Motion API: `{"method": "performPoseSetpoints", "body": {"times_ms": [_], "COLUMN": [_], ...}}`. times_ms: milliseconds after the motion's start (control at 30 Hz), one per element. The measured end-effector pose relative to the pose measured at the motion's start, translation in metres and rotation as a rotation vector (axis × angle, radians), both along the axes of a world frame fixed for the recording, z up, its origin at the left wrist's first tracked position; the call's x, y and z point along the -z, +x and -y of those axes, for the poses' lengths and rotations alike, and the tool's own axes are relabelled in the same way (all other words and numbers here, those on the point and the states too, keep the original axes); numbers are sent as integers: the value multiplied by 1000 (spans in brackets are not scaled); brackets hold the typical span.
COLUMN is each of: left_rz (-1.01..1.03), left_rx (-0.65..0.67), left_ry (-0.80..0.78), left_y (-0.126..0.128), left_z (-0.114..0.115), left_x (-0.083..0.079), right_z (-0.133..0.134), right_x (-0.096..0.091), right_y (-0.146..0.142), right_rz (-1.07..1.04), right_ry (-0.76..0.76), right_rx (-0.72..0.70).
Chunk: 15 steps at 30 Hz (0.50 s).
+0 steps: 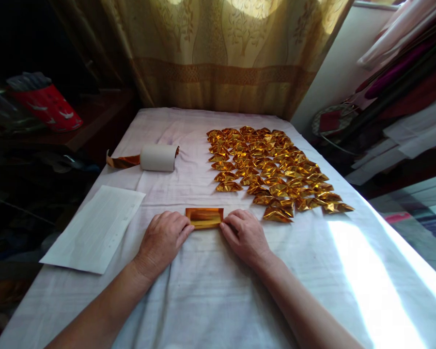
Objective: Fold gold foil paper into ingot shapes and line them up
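Observation:
A rectangle of shiny gold foil paper (pixel 204 218) lies flat on the white cloth in front of me. My left hand (pixel 167 236) pinches its left end, thumb along the near edge and fingers curled. At the other end, my right hand (pixel 246 236) grips the near right corner between thumb and fingers. Just beyond my right hand sit rows of folded gold foil ingots (pixel 276 213), several of them close together.
A white cardboard tube (pixel 157 158) with gold foil sticking out of both ends lies at the back left. A printed white sheet (pixel 94 230) rests left of my left hand. The cloth-covered table (pixel 199 300) ends at a patterned curtain (pixel 218 82). A red container (pixel 51 106) stands far left.

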<state>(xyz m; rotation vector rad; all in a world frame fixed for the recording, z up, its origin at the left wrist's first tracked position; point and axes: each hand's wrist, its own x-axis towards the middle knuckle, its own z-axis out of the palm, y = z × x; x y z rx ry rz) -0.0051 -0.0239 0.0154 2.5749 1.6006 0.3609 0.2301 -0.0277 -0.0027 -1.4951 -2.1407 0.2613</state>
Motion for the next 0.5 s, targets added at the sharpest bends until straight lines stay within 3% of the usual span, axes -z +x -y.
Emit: {"method": "performPoseSetpoints", "body": {"times_ms": [200, 500], "left_rz": [-38, -67], "left_rx": [-101, -144], "left_ry": [-23, -76], "left_y": [2, 5], "left_z": [-4, -8], "left_x": [-1, -6], "right_z": [-1, 0], "right_x": [0, 2], "right_y": [-5, -7], "right_rz": [25, 27], "right_ry": [13, 15], "right_rx": [77, 111]}}
